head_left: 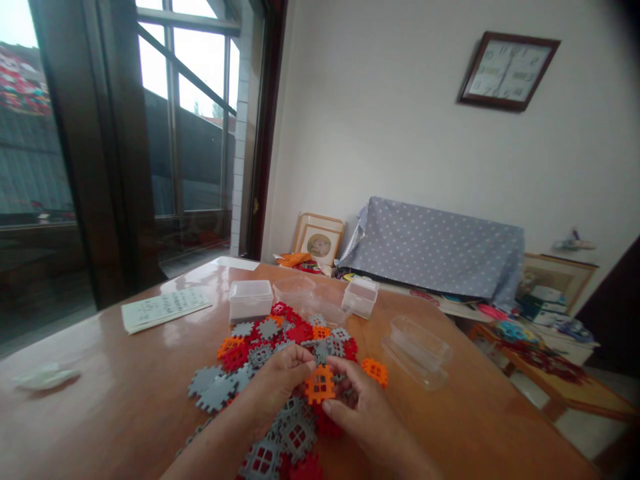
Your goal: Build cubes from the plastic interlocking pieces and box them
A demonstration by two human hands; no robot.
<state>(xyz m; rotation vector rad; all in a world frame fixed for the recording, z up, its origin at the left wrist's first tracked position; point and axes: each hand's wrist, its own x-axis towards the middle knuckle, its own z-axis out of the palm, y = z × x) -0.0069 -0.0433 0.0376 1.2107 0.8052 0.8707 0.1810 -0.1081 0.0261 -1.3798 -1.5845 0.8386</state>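
Between my two hands is an orange interlocking plastic tile (pixel 320 385) with a windowed middle and notched edges. My left hand (pixel 287 370) is closed, its thumb and fingertips pinching the tile's upper left edge. On the other side my right hand (pixel 355 393) grips the tile's right edge, thumb at the lower corner and fingers curled behind. Below and around both hands spreads a pile of grey tiles (pixel 215 388), red tiles (pixel 300 332) and more orange ones. A loose orange tile (pixel 375 372) lies just right of my right hand.
Behind the pile stand a lidded clear box (pixel 250 300) and a second clear box (pixel 361 297). Clear plastic trays (pixel 417 353) lie at the right. A paper booklet (pixel 167 308) and a crumpled wrapper (pixel 46 378) rest on the left of the wooden table (pixel 125 400).
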